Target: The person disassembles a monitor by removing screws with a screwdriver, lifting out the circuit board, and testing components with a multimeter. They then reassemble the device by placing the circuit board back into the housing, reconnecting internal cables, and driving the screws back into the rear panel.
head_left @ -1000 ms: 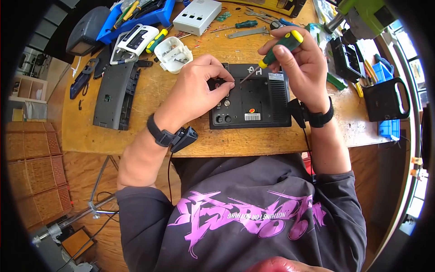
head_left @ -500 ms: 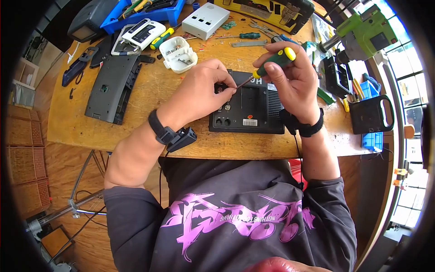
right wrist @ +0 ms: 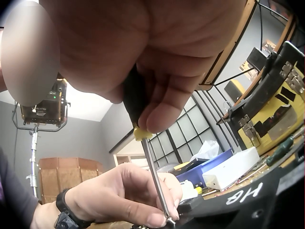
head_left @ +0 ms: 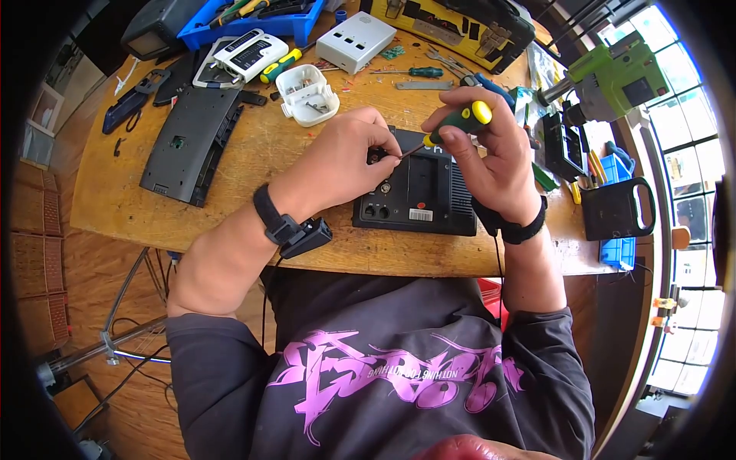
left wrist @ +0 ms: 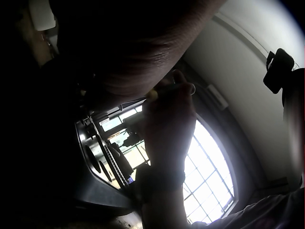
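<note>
A green and yellow screwdriver is gripped in the right hand, its shaft slanting down to the left hand's fingertips. In the right wrist view the tip of the screwdriver meets a small screw beside the thumb and fingers of the left hand. The left hand pinches at that spot, over the upper left part of a black device lying flat on the table. Round sockets and a barcode label show on the device. The left wrist view is mostly dark.
On the wooden table, a dark casing lies at left, with a white box of small parts behind. Further back are a blue tray, a white box and a yellow-black case. A green drill stands right.
The screwdriver has tilted lower, and its tip has moved from over the device to the left fingertips. The head view has shifted a little; the left hand stays pinching near the same place.
</note>
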### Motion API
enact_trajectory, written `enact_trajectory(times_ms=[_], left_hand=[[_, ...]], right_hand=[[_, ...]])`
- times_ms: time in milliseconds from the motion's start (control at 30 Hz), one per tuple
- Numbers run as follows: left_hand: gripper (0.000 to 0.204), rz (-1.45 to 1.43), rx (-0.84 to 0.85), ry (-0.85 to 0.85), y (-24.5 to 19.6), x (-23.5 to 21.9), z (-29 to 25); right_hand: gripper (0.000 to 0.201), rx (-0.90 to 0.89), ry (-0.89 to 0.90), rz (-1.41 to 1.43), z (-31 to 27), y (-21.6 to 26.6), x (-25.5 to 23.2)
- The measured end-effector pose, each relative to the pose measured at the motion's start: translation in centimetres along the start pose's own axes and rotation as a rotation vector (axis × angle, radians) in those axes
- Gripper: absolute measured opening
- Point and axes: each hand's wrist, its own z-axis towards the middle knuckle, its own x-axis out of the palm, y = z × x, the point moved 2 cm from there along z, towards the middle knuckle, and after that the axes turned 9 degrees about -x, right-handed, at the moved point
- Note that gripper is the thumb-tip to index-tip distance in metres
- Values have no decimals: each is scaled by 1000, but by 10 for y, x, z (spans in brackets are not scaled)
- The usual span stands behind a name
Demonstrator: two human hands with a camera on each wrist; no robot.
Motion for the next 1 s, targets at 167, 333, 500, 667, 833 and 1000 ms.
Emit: enact_trajectory(times_ms=[167,333,500,667,833,1000], left_hand=[[8,-2,43,-25,2,1,0],[12,31,34,-9,1,0,-1],[17,-23,80,-47,-4,-1,1],[24,-37,204,-57,-8,-1,5],[19,-162,104,13,-7,0,6],[20,-150,42,73,-13,-7,8]], right_hand=[[37,-88,90,-100,1,4,-3],[32,-151,68,-108,5,2,-1],[34,-94,15,-145,15,8,-2],[44,1,132,-482,38,30,-6],[38,-27,317,-573,58,45,-7],[35,-98,303,-201,63,35,-14]])
